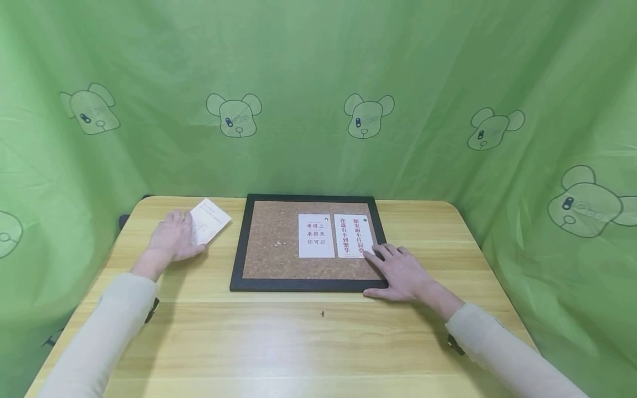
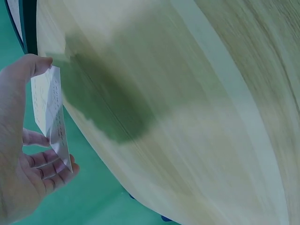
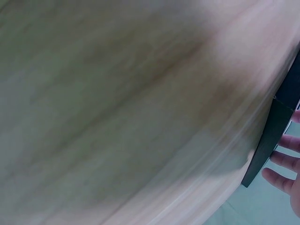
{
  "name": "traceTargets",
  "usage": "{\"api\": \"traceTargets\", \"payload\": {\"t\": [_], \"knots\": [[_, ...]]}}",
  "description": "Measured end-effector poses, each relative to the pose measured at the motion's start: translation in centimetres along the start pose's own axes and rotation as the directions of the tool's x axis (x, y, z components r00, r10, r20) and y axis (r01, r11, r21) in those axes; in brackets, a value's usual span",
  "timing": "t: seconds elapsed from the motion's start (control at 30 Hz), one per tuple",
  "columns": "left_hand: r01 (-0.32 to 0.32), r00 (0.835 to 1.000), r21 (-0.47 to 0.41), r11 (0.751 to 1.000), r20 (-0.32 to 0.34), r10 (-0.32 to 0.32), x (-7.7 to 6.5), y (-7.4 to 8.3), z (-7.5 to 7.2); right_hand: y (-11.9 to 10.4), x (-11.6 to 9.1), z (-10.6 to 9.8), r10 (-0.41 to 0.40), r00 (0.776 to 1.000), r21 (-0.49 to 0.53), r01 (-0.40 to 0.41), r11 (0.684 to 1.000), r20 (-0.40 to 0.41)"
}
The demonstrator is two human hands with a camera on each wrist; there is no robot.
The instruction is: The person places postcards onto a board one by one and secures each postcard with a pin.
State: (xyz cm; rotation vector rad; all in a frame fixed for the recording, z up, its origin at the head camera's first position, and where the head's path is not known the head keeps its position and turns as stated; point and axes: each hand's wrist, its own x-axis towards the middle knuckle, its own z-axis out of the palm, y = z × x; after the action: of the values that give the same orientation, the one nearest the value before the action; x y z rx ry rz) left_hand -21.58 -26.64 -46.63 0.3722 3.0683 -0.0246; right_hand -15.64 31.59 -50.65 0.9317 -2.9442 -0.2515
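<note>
On the left of the table, my left hand (image 1: 171,237) grips a white printed card (image 1: 211,221). The left wrist view shows the thumb on one edge of the card (image 2: 47,101) and fingers on the opposite side. A black-framed cork board (image 1: 269,265) lies mid-table with two white cards on its right half, one with red lettering (image 1: 352,237) and one with dark red lettering (image 1: 316,236). Both have a small pin near the top right. My right hand (image 1: 403,273) rests at the board's front right corner, fingers spread over the frame and the nearer card's lower corner.
A small thumbtack (image 1: 322,314) lies on the wooden table (image 1: 259,342) in front of the board. Several pale bits (image 1: 281,243) show on the cork's left half. A green curtain (image 1: 298,66) with bear heads surrounds the table's back and sides.
</note>
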Motion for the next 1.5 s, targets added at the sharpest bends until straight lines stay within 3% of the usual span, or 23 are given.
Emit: {"api": "traceTargets", "payload": {"t": [0.67, 1.1, 1.5], "knots": [[-0.053, 0.998, -0.004, 0.999, -0.031, 0.053, 0.6, 1.9, -0.5, -0.2, 0.0, -0.1, 0.012, 1.0, 0.012, -0.012, 1.0, 0.002], [-0.099, 0.99, 0.013, 0.995, -0.098, 0.1, 0.8, 3.4, -0.5, -0.1, 0.0, 0.0, 0.004, 1.0, -0.001, -0.004, 1.0, -0.006], [-0.071, 0.992, -0.029, 0.997, -0.103, 0.068, 1.1, 5.0, -0.4, -0.1, 0.0, 0.1, 0.011, 1.0, 0.014, -0.011, 1.0, -0.006]]}}
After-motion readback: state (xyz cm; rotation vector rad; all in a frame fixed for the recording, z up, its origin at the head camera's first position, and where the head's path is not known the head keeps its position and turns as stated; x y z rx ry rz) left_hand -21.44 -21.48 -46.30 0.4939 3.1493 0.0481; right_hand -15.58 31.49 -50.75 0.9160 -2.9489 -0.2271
